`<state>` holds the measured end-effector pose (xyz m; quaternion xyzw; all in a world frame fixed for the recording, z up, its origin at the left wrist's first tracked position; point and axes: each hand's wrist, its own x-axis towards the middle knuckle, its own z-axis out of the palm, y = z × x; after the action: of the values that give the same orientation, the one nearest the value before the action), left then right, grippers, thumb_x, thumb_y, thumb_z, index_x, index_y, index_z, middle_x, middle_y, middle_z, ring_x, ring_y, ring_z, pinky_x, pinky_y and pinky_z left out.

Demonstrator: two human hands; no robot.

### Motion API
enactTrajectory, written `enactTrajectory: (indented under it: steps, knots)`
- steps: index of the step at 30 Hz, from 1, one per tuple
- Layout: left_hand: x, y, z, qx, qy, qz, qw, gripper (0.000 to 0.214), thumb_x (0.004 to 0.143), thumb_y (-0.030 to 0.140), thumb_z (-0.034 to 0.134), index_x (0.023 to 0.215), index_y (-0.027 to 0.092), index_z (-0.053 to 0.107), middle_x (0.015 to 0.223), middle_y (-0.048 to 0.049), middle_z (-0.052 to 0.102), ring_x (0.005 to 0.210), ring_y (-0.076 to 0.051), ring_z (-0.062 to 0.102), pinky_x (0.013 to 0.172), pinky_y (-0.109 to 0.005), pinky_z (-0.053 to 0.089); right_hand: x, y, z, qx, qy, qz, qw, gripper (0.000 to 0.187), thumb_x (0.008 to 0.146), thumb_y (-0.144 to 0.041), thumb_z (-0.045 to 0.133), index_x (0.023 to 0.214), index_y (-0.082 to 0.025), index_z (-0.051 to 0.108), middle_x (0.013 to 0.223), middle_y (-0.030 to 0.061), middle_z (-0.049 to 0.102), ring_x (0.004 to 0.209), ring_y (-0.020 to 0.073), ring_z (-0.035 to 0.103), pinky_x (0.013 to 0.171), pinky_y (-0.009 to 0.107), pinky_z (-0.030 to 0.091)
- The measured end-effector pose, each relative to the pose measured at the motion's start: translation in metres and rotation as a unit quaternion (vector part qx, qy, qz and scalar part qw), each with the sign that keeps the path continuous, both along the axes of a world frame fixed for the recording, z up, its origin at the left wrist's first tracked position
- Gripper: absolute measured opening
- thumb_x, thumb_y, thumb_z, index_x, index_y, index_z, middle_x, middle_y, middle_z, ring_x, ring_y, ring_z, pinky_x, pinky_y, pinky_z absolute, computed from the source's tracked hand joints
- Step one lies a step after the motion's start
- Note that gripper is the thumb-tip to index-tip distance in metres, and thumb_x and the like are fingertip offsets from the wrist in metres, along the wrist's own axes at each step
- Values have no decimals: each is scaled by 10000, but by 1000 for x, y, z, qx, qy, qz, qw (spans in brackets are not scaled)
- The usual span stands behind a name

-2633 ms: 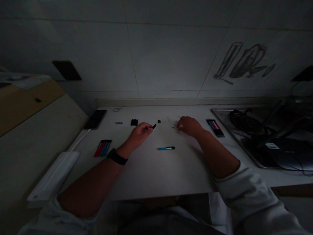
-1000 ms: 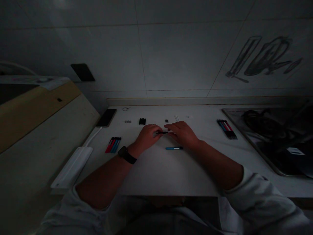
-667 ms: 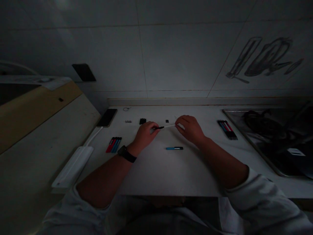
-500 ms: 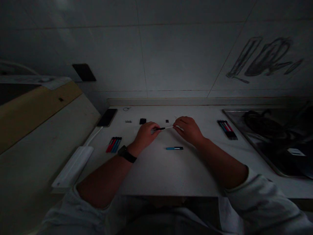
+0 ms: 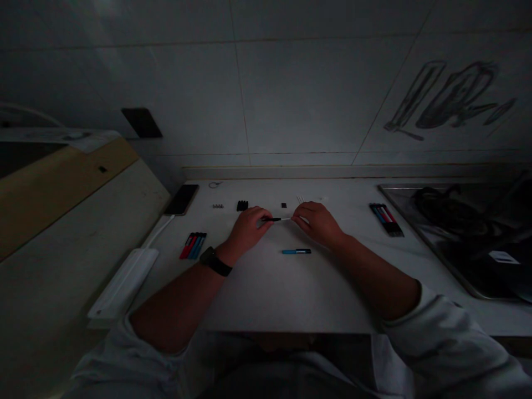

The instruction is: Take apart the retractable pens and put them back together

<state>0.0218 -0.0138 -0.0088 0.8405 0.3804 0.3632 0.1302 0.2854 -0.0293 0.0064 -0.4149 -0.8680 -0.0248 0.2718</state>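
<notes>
Above the middle of the white counter [image 5: 257,293], my left hand [image 5: 248,230] pinches a short black pen part [image 5: 273,219]. My right hand [image 5: 318,223] grips the far end of a thin white pen refill [image 5: 285,219], whose other end meets the black part; whether it sits inside cannot be made out. A blue pen barrel with a dark end [image 5: 296,251] lies below my hands. Beyond them are several black pieces [image 5: 242,205], small metallic bits [image 5: 218,206], a small dark square [image 5: 284,205] and a few thin white sticks [image 5: 300,199], partly behind my right hand.
Red and blue barrels [image 5: 193,245] lie at the left, and more coloured pens [image 5: 386,220] at the right. A phone [image 5: 182,199] and a white power strip [image 5: 123,282] are on the left. A dark, metal-rimmed recess [image 5: 432,255] borders the counter's right.
My right hand has shifted slightly left toward my left hand, so less of the white refill shows between them. My left hand stays put.
</notes>
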Motion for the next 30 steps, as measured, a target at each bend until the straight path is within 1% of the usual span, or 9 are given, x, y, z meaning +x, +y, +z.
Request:
enactTrajectory:
  steps: [4,7,10,15,17,20,24,27,30]
  knots:
    - [0,-1,3,-14,-20,8,1000,64,921,206,733,970,207,692,951,-34,720,909,-199,672,852,-357,536,0,-1,1,-24,29,-3,999,299,1065,-359,512,1000,-189,749,1005,112,738,933,249,663,875,389,485]
    - [0,-1,3,-34,-60,25,997,80,914,198,734,978,206,687,964,-33,727,912,-190,681,863,-348,549,5,-2,8,-53,61,-48,996,321,1064,-414,501,1081,-205,744,1087,119,736,1001,260,667,907,394,488]
    - [0,2,0,-58,-106,50,991,93,912,185,721,995,203,683,985,-35,733,925,-183,689,887,-346,556,8,-4,17,-130,43,-84,987,352,1055,-449,497,1029,-202,747,1028,112,740,934,251,669,842,373,483]
    - [-1,6,-5,-90,-142,60,984,87,908,186,713,986,208,683,980,-30,738,918,-180,693,891,-346,557,-1,-17,25,-313,-66,87,943,216,900,-422,733,957,-214,748,921,49,732,810,198,646,725,300,435]
    - [-2,7,-6,-91,-147,58,983,87,904,194,717,983,210,684,974,-28,737,914,-179,691,892,-345,555,-8,-23,23,-327,-97,119,932,163,857,-340,769,956,-213,744,931,46,722,812,191,636,714,290,416]
    - [-2,7,-7,-91,-150,53,983,76,911,206,708,983,212,684,971,-30,735,917,-180,692,897,-348,551,-14,-27,20,-309,-101,130,936,79,840,-240,737,911,-207,735,916,48,704,800,184,617,720,294,411]
    - [-2,8,-6,-93,-151,68,982,66,923,235,694,983,214,678,993,-39,736,934,-188,694,907,-358,551,-10,-20,19,-305,50,118,944,128,892,-321,675,951,-211,704,961,55,709,859,192,635,799,321,465]
    - [-2,8,-5,-85,-161,76,980,73,929,244,683,994,214,673,1008,-41,731,948,-189,693,909,-355,551,-5,-8,14,-313,226,73,920,217,921,-429,643,971,-218,648,926,40,690,823,181,627,772,323,495]
    - [-2,7,-4,-79,-162,73,981,84,938,255,676,1009,211,672,1006,-43,730,949,-188,690,905,-353,551,-1,2,6,-301,318,30,898,270,910,-474,648,1007,-223,630,886,28,673,768,172,616,719,319,505]
